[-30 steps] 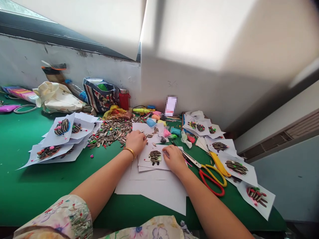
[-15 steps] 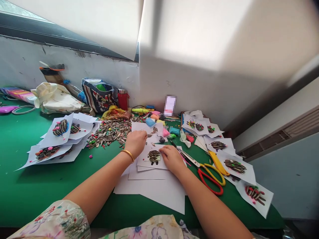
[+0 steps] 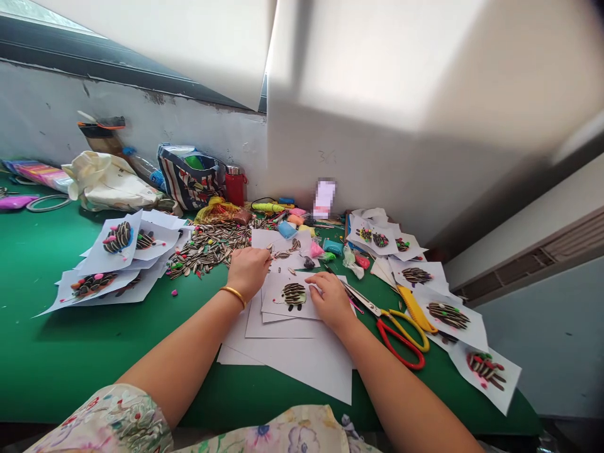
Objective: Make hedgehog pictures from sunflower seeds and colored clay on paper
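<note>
In front of me a white paper card (image 3: 283, 306) carries a hedgehog-like figure (image 3: 294, 294) of striped sunflower seeds on pale green clay, with dark feet and a pink nose. My right hand (image 3: 331, 301) rests on the card's right edge, its fingers slightly apart and holding nothing I can see. My left hand (image 3: 249, 270) is closed over the left edge of another paper (image 3: 264, 239) with a few loose seeds on it. Its fingertips are pinched together, and what they hold is too small or hidden to make out. A heap of sunflower seeds (image 3: 207, 245) lies beyond it.
Scissors (image 3: 401, 330) with red and yellow handles lie right of my right hand, beside a yellow cutter (image 3: 415, 309). Finished seed cards (image 3: 455, 318) line the right side; more cards (image 3: 108, 277) are stacked left. Clay lumps (image 3: 287, 230), a red bottle (image 3: 234, 186) and bags stand behind.
My left hand has moved slightly left, away from the figure toward the seed heap. My right hand's fingers have lifted a little from beside the figure. The view has shifted slightly.
</note>
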`<state>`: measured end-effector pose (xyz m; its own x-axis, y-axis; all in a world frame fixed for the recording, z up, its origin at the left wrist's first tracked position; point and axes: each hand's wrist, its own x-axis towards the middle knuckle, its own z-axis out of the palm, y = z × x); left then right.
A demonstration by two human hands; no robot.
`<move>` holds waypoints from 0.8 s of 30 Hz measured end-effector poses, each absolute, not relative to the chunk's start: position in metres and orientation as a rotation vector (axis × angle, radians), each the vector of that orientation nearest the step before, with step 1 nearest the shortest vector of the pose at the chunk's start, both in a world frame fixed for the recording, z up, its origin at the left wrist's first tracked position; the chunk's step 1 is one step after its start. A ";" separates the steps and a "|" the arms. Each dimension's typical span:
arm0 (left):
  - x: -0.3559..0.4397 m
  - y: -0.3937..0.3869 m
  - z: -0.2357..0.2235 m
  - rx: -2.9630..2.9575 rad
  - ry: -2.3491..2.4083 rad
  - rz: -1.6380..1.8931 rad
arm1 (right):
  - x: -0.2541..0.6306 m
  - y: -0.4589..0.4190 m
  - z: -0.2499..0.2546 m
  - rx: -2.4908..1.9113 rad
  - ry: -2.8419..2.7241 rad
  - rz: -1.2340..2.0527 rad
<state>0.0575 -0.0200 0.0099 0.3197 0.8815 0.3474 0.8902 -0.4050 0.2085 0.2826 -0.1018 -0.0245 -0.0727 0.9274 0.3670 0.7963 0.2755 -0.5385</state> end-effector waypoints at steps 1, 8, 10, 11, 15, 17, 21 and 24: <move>0.061 -0.023 0.009 -2.599 -1.658 -0.711 | 0.282 -0.103 -0.023 -1.532 -1.883 0.259; 0.094 -0.053 -0.002 -3.059 -1.314 -1.118 | 0.278 -0.109 -0.013 -1.335 -1.822 0.337; 0.098 -0.058 -0.004 -3.112 -1.348 -1.199 | 0.278 -0.108 -0.013 -1.327 -1.804 0.360; 0.098 -0.059 -0.005 -3.135 -1.372 -1.235 | 0.279 -0.108 -0.014 -1.325 -1.796 0.370; 0.095 -0.056 -0.006 -3.216 -1.430 -1.291 | 0.278 -0.107 -0.014 -1.322 -1.767 0.409; 0.093 -0.053 -0.007 -3.216 -1.424 -1.294 | 0.279 -0.107 -0.014 -1.356 -1.753 0.400; 0.090 -0.046 -0.011 -3.093 -1.492 -1.305 | 0.280 -0.107 -0.016 -1.508 -1.833 0.312; 0.087 -0.041 -0.016 -3.037 -1.628 -1.247 | 0.279 -0.108 -0.018 -1.589 -1.931 0.231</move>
